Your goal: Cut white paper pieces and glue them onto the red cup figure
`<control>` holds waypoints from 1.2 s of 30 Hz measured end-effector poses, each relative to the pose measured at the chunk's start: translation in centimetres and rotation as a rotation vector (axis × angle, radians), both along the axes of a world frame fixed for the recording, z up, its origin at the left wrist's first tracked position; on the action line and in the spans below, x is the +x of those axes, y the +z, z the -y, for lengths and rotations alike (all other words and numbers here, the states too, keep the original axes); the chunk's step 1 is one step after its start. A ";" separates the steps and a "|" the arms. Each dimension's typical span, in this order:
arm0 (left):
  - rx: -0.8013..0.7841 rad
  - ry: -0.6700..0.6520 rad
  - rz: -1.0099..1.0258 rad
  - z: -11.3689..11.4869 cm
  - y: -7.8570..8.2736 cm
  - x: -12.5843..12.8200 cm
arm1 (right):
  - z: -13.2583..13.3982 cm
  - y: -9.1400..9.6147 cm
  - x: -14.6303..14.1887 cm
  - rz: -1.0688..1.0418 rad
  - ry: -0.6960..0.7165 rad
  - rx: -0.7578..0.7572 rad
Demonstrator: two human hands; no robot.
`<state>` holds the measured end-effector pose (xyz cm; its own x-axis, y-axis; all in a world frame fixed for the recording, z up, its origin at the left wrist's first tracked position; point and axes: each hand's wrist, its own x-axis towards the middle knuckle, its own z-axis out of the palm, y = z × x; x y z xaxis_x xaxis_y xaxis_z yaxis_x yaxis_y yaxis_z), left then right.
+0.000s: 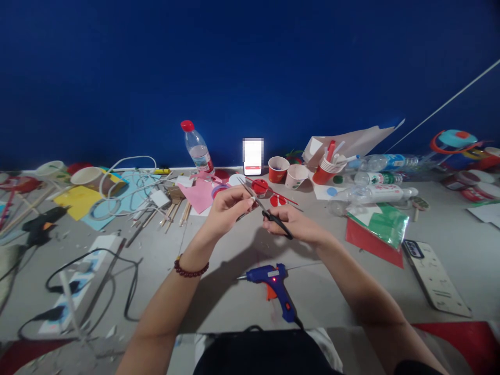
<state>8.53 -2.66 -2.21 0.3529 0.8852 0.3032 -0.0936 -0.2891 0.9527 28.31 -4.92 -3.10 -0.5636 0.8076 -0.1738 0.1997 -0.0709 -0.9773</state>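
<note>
My right hand (pixel 287 221) grips a pair of scissors (pixel 278 223) by the black handles, its blades pointing up and to the left. Pinched in the fingertips of my left hand (pixel 231 207) is a small whitish piece (pixel 253 201), too small to identify, close beside the blades. Whether the blades touch it I cannot tell. A beaded bracelet (pixel 191 272) circles my left wrist. Below both hands a blue hot glue gun (pixel 273 284) lies on the table, its red light lit and its nozzle toward the left.
A power strip (pixel 84 278) with black cables lies at left, near coloured paper (pixel 135 190) and sticks. Along the wall stand a red-capped bottle (pixel 199 151), a lit phone (pixel 252 156) and paper cups (pixel 278 169). Plastic bottles (pixel 380 179) and another phone (pixel 435 278) lie at right.
</note>
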 end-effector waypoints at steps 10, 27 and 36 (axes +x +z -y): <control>0.009 -0.006 -0.082 0.0 0.5 -0.7 | -0.2 0.1 0.5 0.028 0.048 -0.010; 0.011 -0.022 -0.106 0.0 0.4 -0.6 | -0.4 0.6 1.0 0.050 0.098 0.040; 0.026 -0.028 -0.117 0.1 0.4 -0.4 | -0.4 1.1 1.1 0.078 0.105 0.103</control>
<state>8.12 -2.75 -1.78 0.4115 0.8668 0.2816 0.0092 -0.3129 0.9497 29.40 -4.56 -2.03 -0.6336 0.7609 -0.1398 0.2767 0.0541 -0.9594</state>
